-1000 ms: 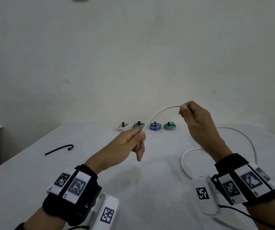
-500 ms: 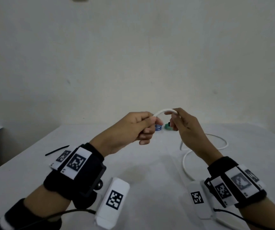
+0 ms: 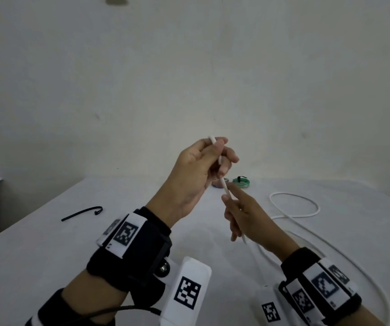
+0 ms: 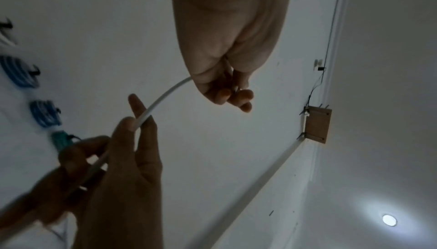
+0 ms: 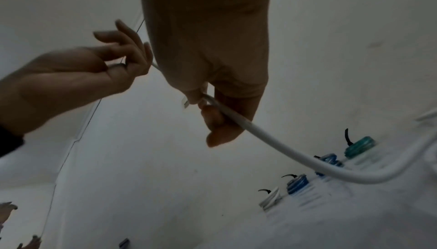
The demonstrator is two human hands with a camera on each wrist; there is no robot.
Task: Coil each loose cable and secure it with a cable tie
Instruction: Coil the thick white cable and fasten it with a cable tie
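Note:
A loose white cable (image 3: 224, 185) runs between both hands above the table. My left hand (image 3: 219, 156) is raised and grips the cable near its free end (image 3: 212, 138), which sticks up past the fingers. Just below, my right hand (image 3: 228, 198) pinches the same cable, and its slack (image 3: 295, 205) lies looped on the table at the right. The left wrist view shows the cable (image 4: 163, 98) arching from my left hand (image 4: 227, 94) to my right hand (image 4: 132, 122). In the right wrist view the cable (image 5: 272, 144) leaves my right hand (image 5: 208, 111). A black cable tie (image 3: 83, 211) lies at the left.
Tied coils sit in a row at the table's far edge: a green coil (image 3: 242, 182) and a blue coil (image 3: 216, 184) partly behind my hands. The right wrist view shows the green coil (image 5: 359, 146), two blue coils (image 5: 296, 184) and a white coil (image 5: 270, 199). The wall stands close behind.
My left hand has risen and turned, so the cable end now points up. My right hand has dropped below it along the cable. The loops on the table have shifted.

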